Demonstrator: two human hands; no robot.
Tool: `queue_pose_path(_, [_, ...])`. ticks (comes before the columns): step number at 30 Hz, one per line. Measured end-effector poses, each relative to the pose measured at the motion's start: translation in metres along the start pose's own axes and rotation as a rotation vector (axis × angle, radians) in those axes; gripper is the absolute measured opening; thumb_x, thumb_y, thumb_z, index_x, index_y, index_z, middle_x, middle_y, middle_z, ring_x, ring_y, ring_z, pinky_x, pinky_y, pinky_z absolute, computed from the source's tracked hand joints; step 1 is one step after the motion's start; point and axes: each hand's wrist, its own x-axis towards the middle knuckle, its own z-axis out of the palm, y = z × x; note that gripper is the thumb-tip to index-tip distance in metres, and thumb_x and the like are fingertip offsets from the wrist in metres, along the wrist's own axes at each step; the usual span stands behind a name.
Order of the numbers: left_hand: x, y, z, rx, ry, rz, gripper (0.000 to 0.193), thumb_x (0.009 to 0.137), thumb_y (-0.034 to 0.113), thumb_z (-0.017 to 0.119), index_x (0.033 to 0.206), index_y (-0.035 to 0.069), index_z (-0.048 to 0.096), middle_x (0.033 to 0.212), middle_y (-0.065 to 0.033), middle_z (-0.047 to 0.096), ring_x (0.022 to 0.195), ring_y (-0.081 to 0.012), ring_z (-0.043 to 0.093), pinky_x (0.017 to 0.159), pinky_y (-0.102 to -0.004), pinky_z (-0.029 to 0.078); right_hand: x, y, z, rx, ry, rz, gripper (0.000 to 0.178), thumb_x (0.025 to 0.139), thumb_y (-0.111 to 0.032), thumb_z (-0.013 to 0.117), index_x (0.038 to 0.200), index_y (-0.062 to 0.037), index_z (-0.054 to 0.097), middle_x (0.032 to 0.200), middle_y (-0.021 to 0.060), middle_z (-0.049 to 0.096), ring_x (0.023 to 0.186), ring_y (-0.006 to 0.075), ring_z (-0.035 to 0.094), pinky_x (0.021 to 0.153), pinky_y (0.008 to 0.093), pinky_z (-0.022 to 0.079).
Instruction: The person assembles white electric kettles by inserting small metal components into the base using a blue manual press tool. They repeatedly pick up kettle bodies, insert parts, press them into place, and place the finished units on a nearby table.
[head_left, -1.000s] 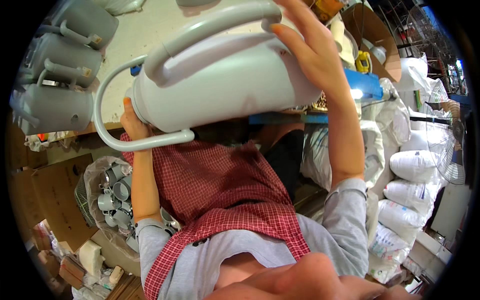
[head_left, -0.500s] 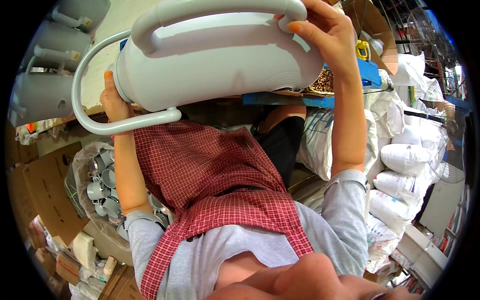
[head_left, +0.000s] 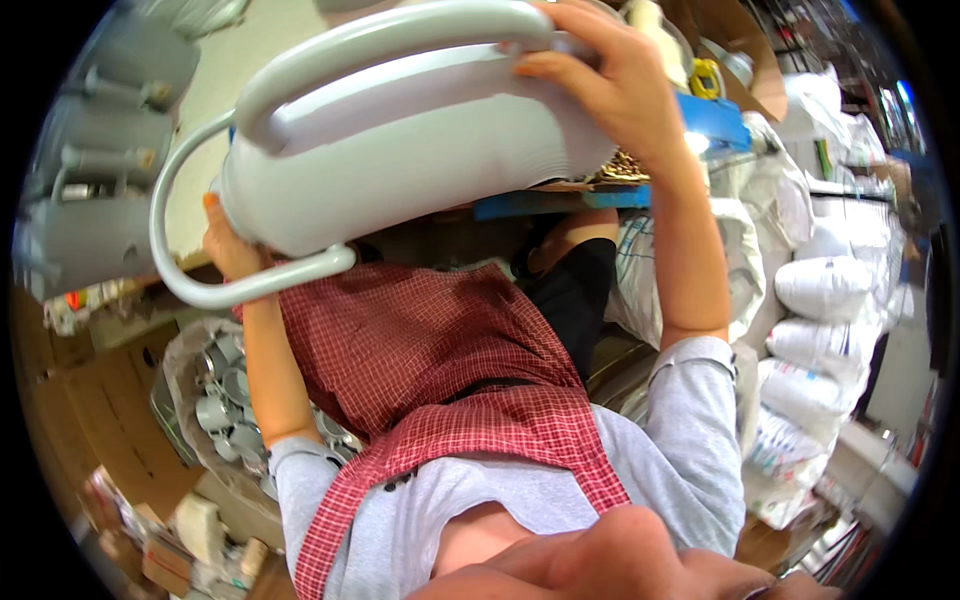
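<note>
A large light-grey jug (head_left: pixel 400 170), shaped like a vacuum flask, is held sideways in front of me with its right end tilted slightly up. Along its upper side runs a long tubular handle (head_left: pixel 390 45), and a curved carrying loop (head_left: pixel 165 220) swings out around its left end. My left hand (head_left: pixel 235 245) grips that left end from below, thumb up, its fingers mostly hidden behind the jug. At the other end my right hand (head_left: pixel 615 85) is closed around the place where the handle meets the body.
Several similar grey jugs (head_left: pixel 100 130) stand on the pale table (head_left: pixel 215 85) at the left. Small brass-coloured parts (head_left: pixel 625 168) lie by a blue edge (head_left: pixel 560 203) at the right. Below left, a plastic-lined container (head_left: pixel 185 370) holds grey cup-like parts. White sacks (head_left: pixel 820 285) are piled right.
The jug has tilted, its left end dropping a little, and has moved slightly left. My right hand has gone left with it; both hands keep hold.
</note>
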Motion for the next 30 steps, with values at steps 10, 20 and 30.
queue_pose_path(10, [-0.021, 0.016, 0.002, 0.609, -0.012, 0.232, 0.049, 0.101, 0.036, 0.043, 0.132, -0.002, 0.046, 0.11, -0.0212, 0.065, 0.092, -0.0306, 0.067, 0.075, -0.0397, 0.058, -0.005, 0.015, 0.025, 0.042, 0.095, -0.053, 0.033, 0.076, -0.034, 0.073, 0.099, -0.0115, 0.072, 0.092, 0.0101, 0.069, 0.09, 0.0306, 0.064, 0.077, 0.0409, 0.05])
queue_pose_path(20, [-0.081, 0.04, 0.065, -0.037, -0.173, -0.033, 0.054, 0.102, 0.04, 0.04, 0.126, -0.007, 0.051, 0.122, -0.0189, 0.059, 0.107, -0.0299, 0.061, 0.09, -0.0395, 0.054, -0.252, 0.02, -0.106, -0.462, 0.556, 0.176, 0.05, 0.081, -0.03, 0.072, 0.126, -0.0103, 0.061, 0.118, 0.0125, 0.063, 0.105, 0.0294, 0.062, 0.089, 0.0395, 0.05])
queue_pose_path(30, [-0.116, 0.019, 0.087, -0.028, -0.325, -0.11, 0.05, 0.102, 0.04, 0.04, 0.123, -0.004, 0.053, 0.116, -0.0156, 0.061, 0.101, -0.026, 0.062, 0.086, -0.0368, 0.055, -0.845, -0.199, -0.207, -0.691, 0.197, 2.21, 0.08, 0.053, -0.045, 0.087, 0.117, -0.0027, 0.064, 0.118, 0.0221, 0.063, 0.106, 0.0347, 0.061, 0.091, 0.0424, 0.048])
